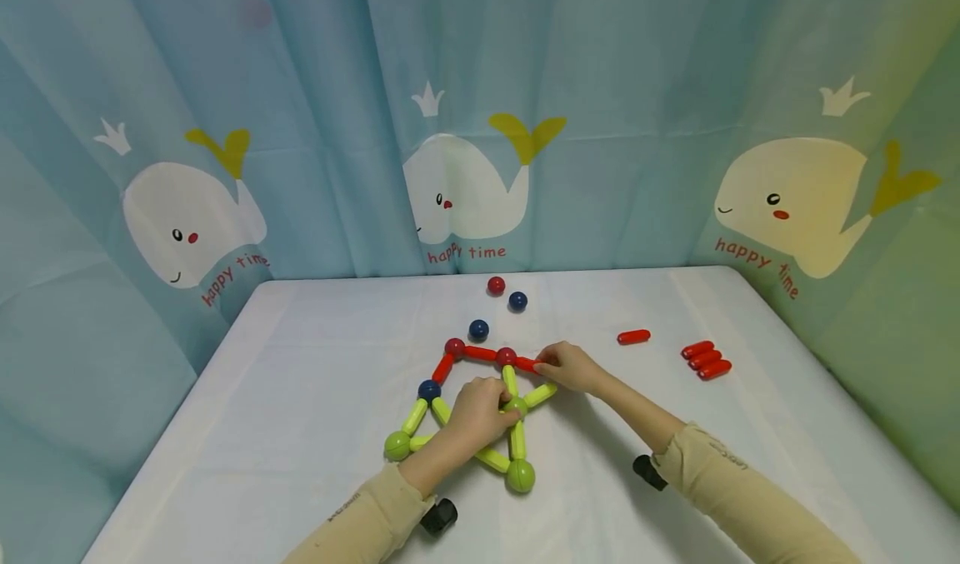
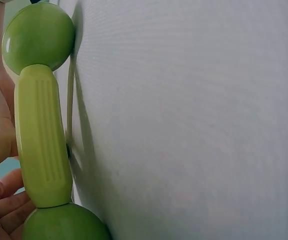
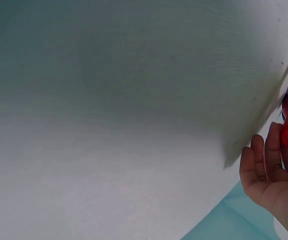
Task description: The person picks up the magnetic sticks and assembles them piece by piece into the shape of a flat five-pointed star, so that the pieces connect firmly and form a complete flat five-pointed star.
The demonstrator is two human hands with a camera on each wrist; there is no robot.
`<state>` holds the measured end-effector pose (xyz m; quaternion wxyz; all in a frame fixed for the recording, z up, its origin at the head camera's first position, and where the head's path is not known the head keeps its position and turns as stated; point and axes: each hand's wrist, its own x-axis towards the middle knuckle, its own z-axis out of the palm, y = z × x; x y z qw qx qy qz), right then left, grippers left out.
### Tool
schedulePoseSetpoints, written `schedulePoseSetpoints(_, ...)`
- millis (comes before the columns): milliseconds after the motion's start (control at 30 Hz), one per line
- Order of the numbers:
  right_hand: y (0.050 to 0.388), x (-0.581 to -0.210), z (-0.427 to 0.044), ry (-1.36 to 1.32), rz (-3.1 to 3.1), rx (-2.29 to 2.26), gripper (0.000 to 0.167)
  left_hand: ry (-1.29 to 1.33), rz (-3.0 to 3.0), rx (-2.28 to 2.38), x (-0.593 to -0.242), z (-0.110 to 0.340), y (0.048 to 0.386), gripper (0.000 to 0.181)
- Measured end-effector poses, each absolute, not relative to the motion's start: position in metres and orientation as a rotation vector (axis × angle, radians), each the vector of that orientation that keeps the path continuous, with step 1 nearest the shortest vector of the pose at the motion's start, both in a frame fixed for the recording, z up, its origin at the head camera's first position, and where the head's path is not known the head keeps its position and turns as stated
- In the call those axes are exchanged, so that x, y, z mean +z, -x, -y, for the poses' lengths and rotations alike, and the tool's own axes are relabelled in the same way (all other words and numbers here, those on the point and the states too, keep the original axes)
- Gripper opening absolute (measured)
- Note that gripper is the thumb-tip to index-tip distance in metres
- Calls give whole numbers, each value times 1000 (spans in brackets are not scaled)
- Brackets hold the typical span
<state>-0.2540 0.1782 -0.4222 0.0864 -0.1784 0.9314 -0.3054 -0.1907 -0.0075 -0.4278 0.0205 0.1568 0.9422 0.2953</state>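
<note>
From my remote seat: right hand (image 1: 572, 368) has thumb and fingers pinched on the outer end of a red stick (image 1: 527, 365). Stick lies left of that hand, long axis running from the fingertips leftward and slightly away to a red ball (image 1: 506, 356), which it appears to touch. Left hand (image 1: 474, 414), fingers curled, seems to grip a green ball (image 1: 517, 408) at its fingertips; knuckles partly hide the contact. From that ball a green stick (image 1: 542, 395) slants right and away, its free end just beside the right fingertips, on the wearer's side. The relation that counts, I judge: red and green outer ends converge yet stand apart, the right hand nearer both. A loose red stick (image 1: 633, 336) lies beyond the right hand, to its right.
</note>
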Motion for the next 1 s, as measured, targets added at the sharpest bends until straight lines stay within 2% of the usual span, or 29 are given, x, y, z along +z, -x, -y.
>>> schedulePoseSetpoints(367,256,-422,-167,481,-2688,-983,23,-452,-2899,896,-422,22,189,18)
schedulePoseSetpoints(667,259,-422,-168,343,-2574,-1072,32,-390,-2883,893,-417,22,188,18)
schedulePoseSetpoints(1000,264,-423,-166,272,-2504,-1061,27,-345,-2879,906,-421,21,191,19)
